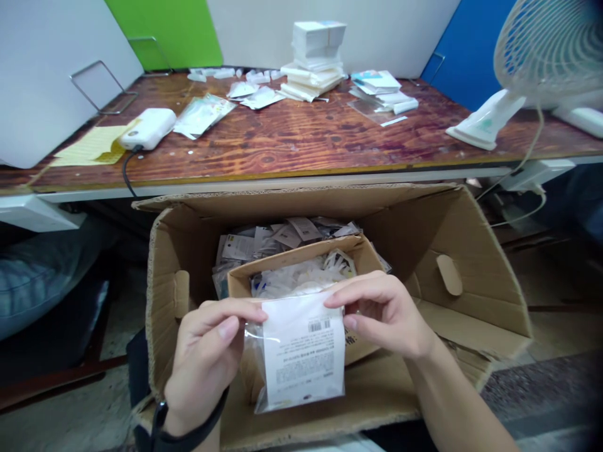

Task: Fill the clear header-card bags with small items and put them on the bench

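My left hand (207, 358) and my right hand (381, 314) pinch the top corners of a clear plastic bag (301, 351) between thumb and fingers. A white barcoded label with small print fills most of the bag's face, and what lies behind it is hidden. The bag hangs over a large open cardboard box (452, 270). Inside that stands a smaller cardboard box (301, 257) packed with white packets, and more printed packets (287, 235) fill the space behind it. A black band circles my left wrist.
Behind the box runs a wooden table edge (264, 176). On the table are a white device (148, 129) with a black cable, yellow paper (92, 145), stacked white boxes (315, 56), and loose plastic packets (202, 115). A white fan (541, 53) stands at the right.
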`<action>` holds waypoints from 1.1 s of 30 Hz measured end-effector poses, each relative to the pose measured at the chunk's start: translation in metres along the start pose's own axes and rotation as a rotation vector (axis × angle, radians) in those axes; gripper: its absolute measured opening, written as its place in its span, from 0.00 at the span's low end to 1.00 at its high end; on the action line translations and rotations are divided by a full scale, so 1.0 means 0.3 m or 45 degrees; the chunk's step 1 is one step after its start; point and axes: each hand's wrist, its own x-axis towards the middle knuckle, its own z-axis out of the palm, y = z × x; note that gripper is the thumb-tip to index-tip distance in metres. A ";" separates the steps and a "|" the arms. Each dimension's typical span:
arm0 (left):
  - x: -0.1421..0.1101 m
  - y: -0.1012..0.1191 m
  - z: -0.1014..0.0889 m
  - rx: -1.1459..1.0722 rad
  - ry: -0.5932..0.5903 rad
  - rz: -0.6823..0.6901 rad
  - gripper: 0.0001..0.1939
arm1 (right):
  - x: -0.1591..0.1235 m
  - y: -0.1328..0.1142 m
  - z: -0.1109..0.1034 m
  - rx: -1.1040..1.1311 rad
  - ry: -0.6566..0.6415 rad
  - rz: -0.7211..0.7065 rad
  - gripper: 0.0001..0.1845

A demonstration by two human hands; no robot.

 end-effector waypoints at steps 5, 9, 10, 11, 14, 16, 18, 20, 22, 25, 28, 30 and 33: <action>-0.007 -0.026 0.007 0.142 0.111 -0.007 0.03 | 0.002 0.002 -0.001 -0.006 0.000 0.010 0.22; -0.012 -0.033 0.010 0.176 0.156 -0.021 0.03 | 0.005 0.006 0.003 0.005 0.008 0.051 0.18; -0.012 -0.031 0.013 0.173 0.171 -0.023 0.04 | 0.007 0.009 0.007 0.010 0.021 0.079 0.16; -0.011 -0.028 0.016 0.166 0.184 -0.026 0.04 | 0.009 0.013 0.014 0.010 0.049 0.117 0.13; -0.006 -0.018 0.030 0.154 0.194 -0.057 0.05 | 0.016 0.029 0.044 -0.031 0.221 0.229 0.06; -0.002 -0.015 0.037 0.148 0.175 -0.089 0.06 | 0.021 0.040 0.067 -0.005 0.349 0.270 0.07; 0.002 -0.015 0.040 0.111 0.158 -0.123 0.06 | 0.026 0.047 0.082 0.147 0.412 0.298 0.15; 0.005 -0.018 0.040 0.022 0.134 -0.150 0.06 | 0.031 0.051 0.084 0.339 0.362 0.370 0.20; 0.007 -0.020 0.041 -0.103 0.104 -0.184 0.06 | 0.036 0.053 0.076 0.444 0.239 0.471 0.16; 0.009 -0.021 0.052 -0.287 0.090 -0.267 0.06 | 0.039 0.058 0.059 0.530 0.143 0.585 0.07; 0.009 -0.018 0.073 -0.461 0.077 -0.362 0.06 | 0.037 0.073 0.057 0.700 0.115 0.668 0.07; 0.008 -0.017 0.084 -0.560 0.061 -0.414 0.06 | 0.035 0.086 0.066 0.820 0.078 0.729 0.09; 0.008 -0.021 0.093 -0.620 0.051 -0.462 0.06 | 0.030 0.100 0.080 0.923 0.055 0.796 0.13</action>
